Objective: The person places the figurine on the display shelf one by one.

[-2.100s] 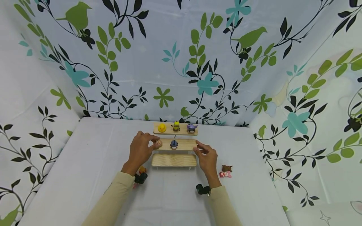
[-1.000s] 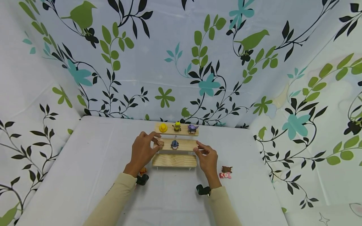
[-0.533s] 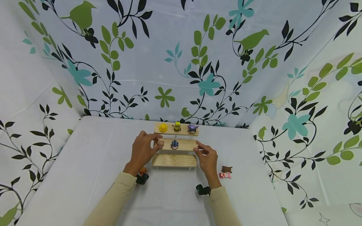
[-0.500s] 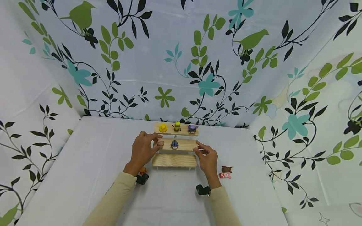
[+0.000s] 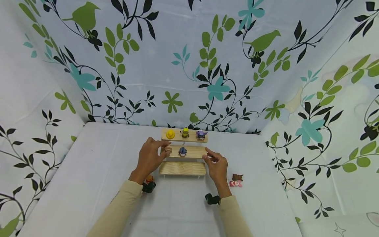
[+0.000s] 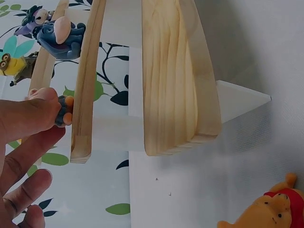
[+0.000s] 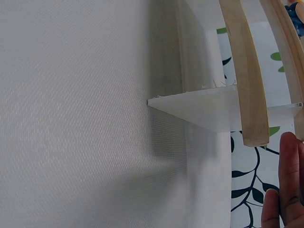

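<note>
A three-tier wooden shelf (image 5: 182, 168) stands on the white table. Its top tier carries a yellow duck (image 5: 170, 134), a minion (image 5: 185, 132) and a purple figure (image 5: 201, 134). On the middle tier stand a blue figure (image 5: 182, 151) and a small pink figure (image 5: 168, 149). My left hand (image 5: 151, 156) pinches the pink figure (image 6: 64, 110) at the tier's left end, between thumb and index finger. My right hand (image 5: 216, 164) pinches the right end of the middle tier. The bottom tier (image 6: 175, 80) holds nothing.
An orange bear figure (image 6: 266, 211) lies on the table by my left wrist. A brown figure (image 5: 237, 177) and a pink one (image 5: 235, 183) lie right of the shelf. Floral curtains wall in the table at the back and both sides.
The pink figure has shifted slightly right on the middle tier, and my left index finger has straightened above it. The right hand has stayed put.
</note>
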`<action>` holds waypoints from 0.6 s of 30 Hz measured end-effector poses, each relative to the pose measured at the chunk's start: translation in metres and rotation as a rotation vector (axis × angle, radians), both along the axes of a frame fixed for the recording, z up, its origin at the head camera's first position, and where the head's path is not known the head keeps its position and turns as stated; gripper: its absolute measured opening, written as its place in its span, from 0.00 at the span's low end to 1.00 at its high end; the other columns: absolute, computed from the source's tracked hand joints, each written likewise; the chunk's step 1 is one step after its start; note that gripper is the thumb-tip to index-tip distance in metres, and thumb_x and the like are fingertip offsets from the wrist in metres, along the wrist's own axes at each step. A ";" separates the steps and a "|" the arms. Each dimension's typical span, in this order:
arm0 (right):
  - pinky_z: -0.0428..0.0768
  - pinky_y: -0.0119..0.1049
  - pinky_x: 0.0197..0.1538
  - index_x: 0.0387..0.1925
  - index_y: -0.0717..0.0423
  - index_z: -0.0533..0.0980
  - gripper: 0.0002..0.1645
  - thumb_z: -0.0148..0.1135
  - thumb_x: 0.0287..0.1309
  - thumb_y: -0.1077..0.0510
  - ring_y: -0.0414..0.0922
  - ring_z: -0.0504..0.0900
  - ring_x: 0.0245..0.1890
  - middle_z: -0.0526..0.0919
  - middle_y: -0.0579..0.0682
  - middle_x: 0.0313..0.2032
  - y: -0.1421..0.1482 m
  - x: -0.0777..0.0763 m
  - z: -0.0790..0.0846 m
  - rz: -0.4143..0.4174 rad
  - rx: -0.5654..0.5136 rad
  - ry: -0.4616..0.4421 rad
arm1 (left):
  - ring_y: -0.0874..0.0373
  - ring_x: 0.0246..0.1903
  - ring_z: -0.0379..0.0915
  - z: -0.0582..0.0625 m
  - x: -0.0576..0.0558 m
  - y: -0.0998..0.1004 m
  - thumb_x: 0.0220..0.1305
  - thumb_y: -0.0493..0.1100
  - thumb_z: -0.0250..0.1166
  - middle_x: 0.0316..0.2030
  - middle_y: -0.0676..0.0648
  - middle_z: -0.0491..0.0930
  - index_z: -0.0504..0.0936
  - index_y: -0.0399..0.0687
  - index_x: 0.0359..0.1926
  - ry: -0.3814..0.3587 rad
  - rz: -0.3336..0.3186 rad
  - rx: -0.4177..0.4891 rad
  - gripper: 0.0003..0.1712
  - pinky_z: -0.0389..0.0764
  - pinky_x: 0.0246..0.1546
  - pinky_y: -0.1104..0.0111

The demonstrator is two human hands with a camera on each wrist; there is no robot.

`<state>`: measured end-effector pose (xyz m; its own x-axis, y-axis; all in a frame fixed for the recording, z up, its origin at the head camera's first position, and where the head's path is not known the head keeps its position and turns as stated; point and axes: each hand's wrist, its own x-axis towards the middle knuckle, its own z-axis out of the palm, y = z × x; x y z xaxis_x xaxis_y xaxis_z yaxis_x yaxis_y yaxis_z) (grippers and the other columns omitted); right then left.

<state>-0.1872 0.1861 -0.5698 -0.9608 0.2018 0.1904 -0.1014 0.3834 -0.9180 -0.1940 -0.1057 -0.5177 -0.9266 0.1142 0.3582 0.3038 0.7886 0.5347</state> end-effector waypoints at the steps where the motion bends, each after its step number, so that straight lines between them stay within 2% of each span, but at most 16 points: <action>1: 0.83 0.39 0.54 0.58 0.40 0.88 0.22 0.75 0.63 0.48 0.47 0.88 0.42 0.91 0.50 0.46 0.000 0.000 0.000 -0.001 0.000 -0.003 | 0.54 0.35 0.66 0.001 0.001 -0.001 0.56 0.46 0.84 0.40 0.53 0.92 0.90 0.59 0.58 0.000 0.001 0.001 0.27 0.67 0.32 0.64; 8: 0.84 0.33 0.52 0.58 0.39 0.88 0.21 0.74 0.64 0.49 0.48 0.88 0.44 0.91 0.50 0.47 -0.001 0.000 0.000 0.002 -0.001 -0.014 | 0.55 0.37 0.67 0.005 0.007 -0.010 0.57 0.48 0.84 0.44 0.53 0.92 0.90 0.56 0.57 -0.004 0.007 0.027 0.26 0.68 0.34 0.64; 18: 0.83 0.30 0.50 0.58 0.39 0.88 0.21 0.75 0.64 0.51 0.48 0.88 0.43 0.90 0.51 0.47 -0.002 0.001 0.001 -0.004 -0.009 -0.014 | 0.54 0.41 0.69 0.010 0.021 -0.036 0.58 0.48 0.83 0.47 0.50 0.91 0.90 0.56 0.55 -0.052 0.050 0.052 0.23 0.73 0.39 0.61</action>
